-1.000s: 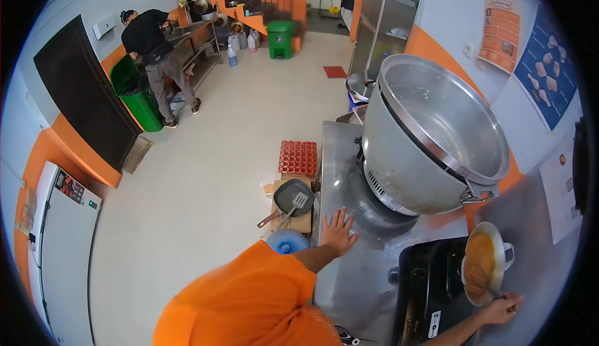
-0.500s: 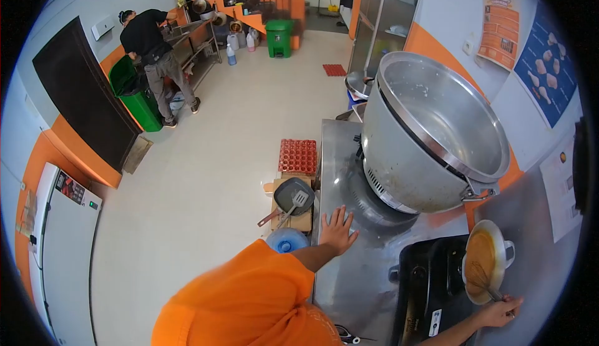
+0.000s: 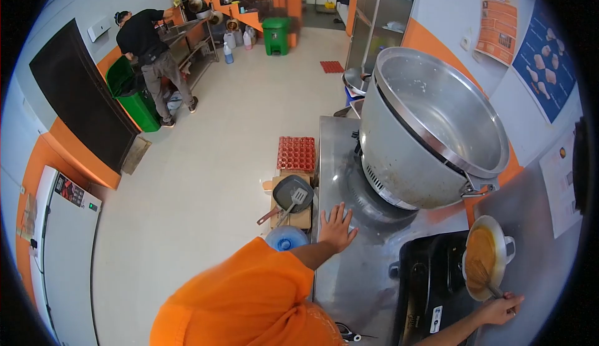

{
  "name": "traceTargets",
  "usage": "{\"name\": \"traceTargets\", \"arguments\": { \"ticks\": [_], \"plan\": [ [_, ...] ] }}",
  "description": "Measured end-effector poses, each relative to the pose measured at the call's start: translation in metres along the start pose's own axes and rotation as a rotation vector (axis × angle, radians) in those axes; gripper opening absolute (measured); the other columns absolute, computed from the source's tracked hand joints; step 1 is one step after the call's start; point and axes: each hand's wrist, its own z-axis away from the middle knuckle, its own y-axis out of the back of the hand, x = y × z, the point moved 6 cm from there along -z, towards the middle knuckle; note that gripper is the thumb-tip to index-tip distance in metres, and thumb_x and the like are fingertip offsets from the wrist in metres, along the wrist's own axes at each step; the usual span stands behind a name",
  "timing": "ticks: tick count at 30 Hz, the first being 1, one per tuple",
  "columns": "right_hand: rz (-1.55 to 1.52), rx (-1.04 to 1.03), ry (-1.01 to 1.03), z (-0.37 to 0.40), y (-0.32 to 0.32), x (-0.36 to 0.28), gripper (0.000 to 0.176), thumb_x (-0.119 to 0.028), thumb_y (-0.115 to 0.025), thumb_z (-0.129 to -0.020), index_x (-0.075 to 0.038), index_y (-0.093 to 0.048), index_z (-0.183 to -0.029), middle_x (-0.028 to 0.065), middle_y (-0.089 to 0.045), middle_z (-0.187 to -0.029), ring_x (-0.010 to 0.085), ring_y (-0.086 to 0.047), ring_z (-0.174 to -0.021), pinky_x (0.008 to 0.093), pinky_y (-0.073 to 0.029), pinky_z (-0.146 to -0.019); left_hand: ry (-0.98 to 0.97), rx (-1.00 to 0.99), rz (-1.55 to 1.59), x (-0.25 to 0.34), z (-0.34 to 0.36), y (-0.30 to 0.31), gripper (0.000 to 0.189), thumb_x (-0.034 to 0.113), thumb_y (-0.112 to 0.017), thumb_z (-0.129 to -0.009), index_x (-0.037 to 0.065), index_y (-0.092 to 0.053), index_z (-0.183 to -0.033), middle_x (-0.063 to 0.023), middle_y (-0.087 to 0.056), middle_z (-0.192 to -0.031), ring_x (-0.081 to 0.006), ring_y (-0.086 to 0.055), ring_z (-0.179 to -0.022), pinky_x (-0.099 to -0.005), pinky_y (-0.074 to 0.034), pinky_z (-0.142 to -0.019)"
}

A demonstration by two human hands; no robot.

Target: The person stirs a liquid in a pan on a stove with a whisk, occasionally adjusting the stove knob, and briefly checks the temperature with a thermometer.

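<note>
Right hand (image 3: 499,309) — whisk (image 3: 484,282) in its grip, wires in pan (image 3: 501,246).

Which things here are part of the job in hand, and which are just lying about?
In use: right hand, whisk, small pan of brown sauce, black stove; left hand flat on counter.
Lying about: big pot, frying pan, spatula, egg trays, water jug.

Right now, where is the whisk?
The whisk is at the lower right of the head view, its wires in the small pan of brown sauce on the black cooktop, handle held by the right hand.
</note>
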Motion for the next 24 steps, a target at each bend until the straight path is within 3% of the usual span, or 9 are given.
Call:
{"name": "traceTargets", "arguments": {
  "ticks": [11, 14, 24],
  "plan": [
    [0.000, 0.042, -0.003, 0.003, 0.002, -0.001, 0.040, -0.036, -0.061, -0.097, 0.004, -0.061, -0.088, 0.0114, -0.062, -0.078, 0.0191, -0.058, -0.071, 0.0330, -0.048, -0.060, 0.005, -0.044, 0.011, 0.001, 0.000, 0.003, 0.069, 0.057, -0.031, -0.098, 0.011, -0.032, -0.150, -0.0156, -0.016, -0.160, -0.0315, -0.014, -0.147, -0.0622, -0.011, -0.114],
    [0.169, 0.022, 0.026, 0.010, -0.004, -0.010, 0.042, -0.037, -0.060, -0.097, 0.005, -0.062, -0.092, 0.0113, -0.063, -0.079, 0.0189, -0.059, -0.072, 0.0326, -0.048, -0.058, -0.002, -0.024, 0.005, 0.001, -0.001, 0.000, 0.069, 0.057, -0.031, -0.098, 0.011, -0.032, -0.150, -0.0159, -0.017, -0.159, -0.0319, -0.015, -0.147, -0.0620, -0.011, -0.114],
    [0.162, 0.028, 0.048, 0.007, 0.008, -0.009, 0.044, -0.037, -0.059, -0.098, 0.007, -0.061, -0.095, 0.0117, -0.063, -0.078, 0.0208, -0.060, -0.074, 0.0347, -0.051, -0.063, 0.014, -0.046, -0.006, 0.002, 0.001, 0.008, 0.069, 0.057, -0.031, -0.098, 0.011, -0.032, -0.150, -0.0151, -0.017, -0.160, -0.0304, -0.015, -0.148, -0.0618, -0.012, -0.114]
  ]
}}
